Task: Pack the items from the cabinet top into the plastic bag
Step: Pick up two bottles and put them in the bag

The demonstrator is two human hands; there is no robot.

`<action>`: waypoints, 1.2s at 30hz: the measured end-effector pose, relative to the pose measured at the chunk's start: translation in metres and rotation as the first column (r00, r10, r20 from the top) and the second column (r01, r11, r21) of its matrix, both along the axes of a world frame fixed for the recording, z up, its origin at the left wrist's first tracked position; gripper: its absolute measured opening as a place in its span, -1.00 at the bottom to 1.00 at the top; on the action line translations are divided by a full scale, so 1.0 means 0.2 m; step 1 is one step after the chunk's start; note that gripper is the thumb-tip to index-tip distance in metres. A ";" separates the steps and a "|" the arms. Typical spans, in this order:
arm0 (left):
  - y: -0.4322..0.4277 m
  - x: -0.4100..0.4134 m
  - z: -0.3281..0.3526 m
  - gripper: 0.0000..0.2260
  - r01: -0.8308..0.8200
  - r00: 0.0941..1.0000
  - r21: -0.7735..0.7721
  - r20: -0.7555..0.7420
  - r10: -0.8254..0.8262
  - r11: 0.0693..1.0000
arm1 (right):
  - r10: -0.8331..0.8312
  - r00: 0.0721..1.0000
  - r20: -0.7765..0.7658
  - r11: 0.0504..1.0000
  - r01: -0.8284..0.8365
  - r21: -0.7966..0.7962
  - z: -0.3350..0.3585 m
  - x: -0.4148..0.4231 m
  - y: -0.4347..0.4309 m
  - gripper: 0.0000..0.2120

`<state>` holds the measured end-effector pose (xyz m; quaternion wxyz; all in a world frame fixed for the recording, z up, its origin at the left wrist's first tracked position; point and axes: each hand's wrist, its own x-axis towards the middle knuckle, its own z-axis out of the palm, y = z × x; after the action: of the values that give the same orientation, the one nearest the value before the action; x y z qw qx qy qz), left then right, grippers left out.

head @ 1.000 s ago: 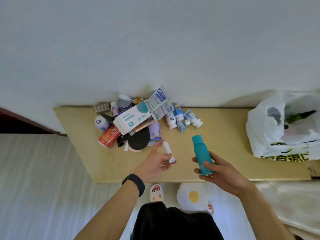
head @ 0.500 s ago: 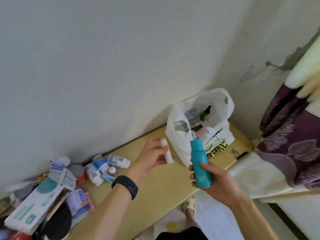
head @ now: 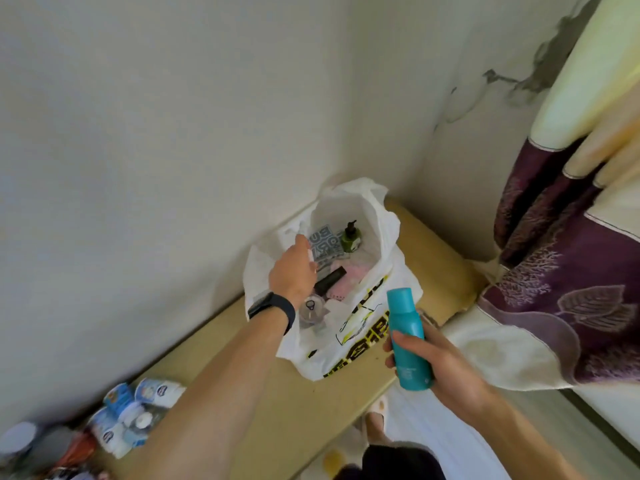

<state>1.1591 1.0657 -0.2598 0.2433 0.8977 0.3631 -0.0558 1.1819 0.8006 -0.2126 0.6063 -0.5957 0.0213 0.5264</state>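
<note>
The white plastic bag (head: 360, 337) with yellow and black print stands open on the tan cabinet top (head: 308, 400) near the corner. My left hand (head: 292, 271), a black band on its wrist, reaches over the bag's mouth. A pale sliver of the small white tube (head: 311, 259) shows at its fingertips; the fingers themselves are hidden behind the hand. My right hand (head: 450, 372) grips a teal bottle (head: 407, 337) upright, just in front of the bag. Inside the bag lie a green pump bottle (head: 350, 237), a black stick (head: 330, 278) and a pink pack (head: 351, 273).
Several small blue-and-white bottles (head: 128, 414) and other clutter sit at the cabinet's left end. A wall runs behind the cabinet. A purple and cream curtain (head: 571, 271) hangs at the right, over a pale cloth-covered surface (head: 502, 355).
My view has swung right toward the bag. My left hand has carried the white tube from in front of the bag to over its open mouth. The teal bottle stays in my right hand.
</note>
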 end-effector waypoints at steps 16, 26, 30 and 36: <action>-0.21 -0.40 -0.09 -0.48 0.031 0.910 0.219 -0.409 0.063 0.975 | 0.152 0.852 0.501 0.988 -0.115 -0.105 -0.08 0.34 0.68 -0.71; -0.22 -0.51 -0.13 -0.42 0.004 0.850 0.197 -0.518 0.101 0.980 | 0.867 0.393 0.305 0.483 -0.521 -0.704 -0.55 0.27 0.61 -0.60; -0.28 -0.58 -0.16 -0.40 -0.090 0.856 0.098 -0.502 0.127 0.991 | 0.892 0.392 0.224 0.415 -0.516 -0.750 -0.61 0.25 0.35 -0.60; -0.34 -0.61 -0.18 -0.32 -0.096 0.875 0.048 -0.472 0.107 0.994 | 0.775 0.489 0.400 0.608 -0.408 -0.681 -0.57 0.24 0.38 -0.59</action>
<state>1.0373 0.9975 -0.2956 0.1393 0.8392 0.4587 -0.2567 1.2298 0.8769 -0.3259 0.1637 -0.8420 -0.2762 0.4336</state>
